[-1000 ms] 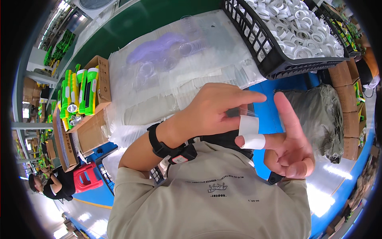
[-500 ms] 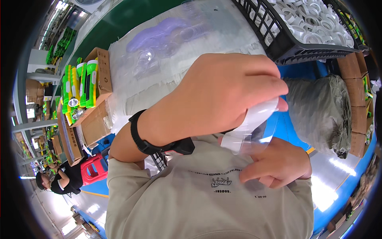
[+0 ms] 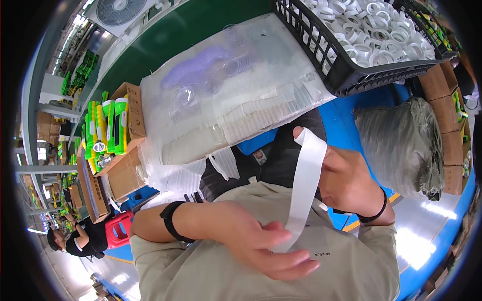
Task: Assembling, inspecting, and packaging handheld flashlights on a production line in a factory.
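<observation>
A white flexible strip [image 3: 304, 180] stretches slantwise between my hands in front of my shirt. My right hand [image 3: 346, 175] grips its upper part, with the thumb tip showing beside the folded top end. Lower down and to the left, my left hand [image 3: 263, 248] has the strip's bottom end between thumb and fingers; this hand is slightly blurred and the other fingers extend to the right. Ahead lies a bench top [image 3: 281, 95] covered in clear plastic. Thin clear rings [image 3: 241, 65] and purplish clear film pieces [image 3: 198, 67] lie on it.
A black crate [image 3: 346, 80] full of white rings [image 3: 381, 30] stands at the far right. Left of the bench, a cardboard box [image 3: 134, 113] holds green and yellow flashlights [image 3: 119, 125]. A plastic-wrapped bundle [image 3: 396, 145] is at right. Someone in black [image 3: 93, 238] sits near a red stool [image 3: 118, 231].
My left hand has come down toward my shirt, while my right hand has risen. The strip, bunched between the hands before, is now drawn out long. The view has shifted, showing more of the bench.
</observation>
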Motion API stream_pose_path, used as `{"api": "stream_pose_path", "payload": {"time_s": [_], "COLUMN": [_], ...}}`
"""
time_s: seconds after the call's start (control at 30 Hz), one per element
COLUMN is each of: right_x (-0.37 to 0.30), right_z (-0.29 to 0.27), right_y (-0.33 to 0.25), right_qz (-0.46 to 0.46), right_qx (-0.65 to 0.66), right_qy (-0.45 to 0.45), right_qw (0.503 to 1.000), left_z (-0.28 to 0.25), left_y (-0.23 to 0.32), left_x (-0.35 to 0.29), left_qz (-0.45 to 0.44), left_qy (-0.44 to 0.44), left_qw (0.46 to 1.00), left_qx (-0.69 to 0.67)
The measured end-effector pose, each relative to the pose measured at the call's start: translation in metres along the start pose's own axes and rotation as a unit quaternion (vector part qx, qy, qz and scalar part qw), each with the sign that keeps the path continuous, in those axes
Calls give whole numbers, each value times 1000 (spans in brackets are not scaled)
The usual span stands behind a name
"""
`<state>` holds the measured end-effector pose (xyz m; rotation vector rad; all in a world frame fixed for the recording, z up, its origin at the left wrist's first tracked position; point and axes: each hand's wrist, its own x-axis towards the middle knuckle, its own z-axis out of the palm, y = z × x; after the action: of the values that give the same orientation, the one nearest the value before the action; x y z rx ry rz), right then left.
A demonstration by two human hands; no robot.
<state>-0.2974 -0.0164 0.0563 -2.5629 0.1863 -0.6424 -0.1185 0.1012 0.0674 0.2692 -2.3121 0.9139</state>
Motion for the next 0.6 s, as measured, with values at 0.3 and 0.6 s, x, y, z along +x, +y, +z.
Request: {"api": "stream_pose_path", "payload": {"time_s": [0.3, 0.6], "right_x": [12, 23], "right_z": [-12, -15], "right_y": [5, -2], "right_qz": [-88, -99], "right_qx": [-127, -194], "right_qy": [63, 48], "right_qw": [986, 975], "left_z": [-31, 23], "left_y": [-31, -39], "left_x": [-58, -22], "left_qz": [-444, -622], "left_qy": [191, 150], "left_qw": [581, 531], "left_qx": [-654, -555]}}
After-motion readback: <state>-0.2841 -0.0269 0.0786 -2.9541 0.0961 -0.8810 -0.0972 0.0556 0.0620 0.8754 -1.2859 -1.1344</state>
